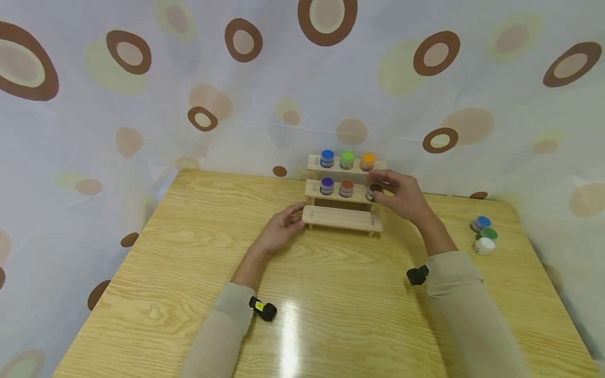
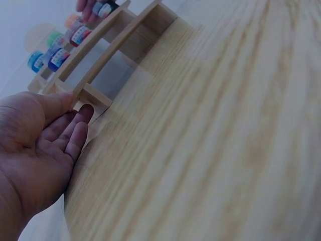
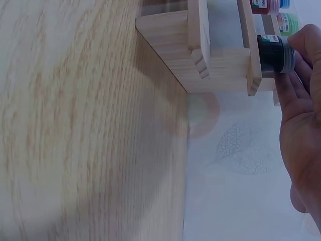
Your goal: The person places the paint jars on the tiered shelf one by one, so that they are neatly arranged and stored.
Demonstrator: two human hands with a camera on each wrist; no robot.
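A three-step wooden display stand stands near the back of the table. At its left end is my left hand, whose thumb and finger hold the end of the lowest step; the left wrist view shows the other fingers loosely bent below. My right hand pinches a small dark paint jar by its lid, at the right end of the middle step. That step also bears a purple-lidded jar and a reddish-brown jar. Blue, light green and orange jars line the top step.
Toward the table's right side, a blue jar, a green jar and a white jar stand close together. Behind the wooden table hangs a patterned white cloth.
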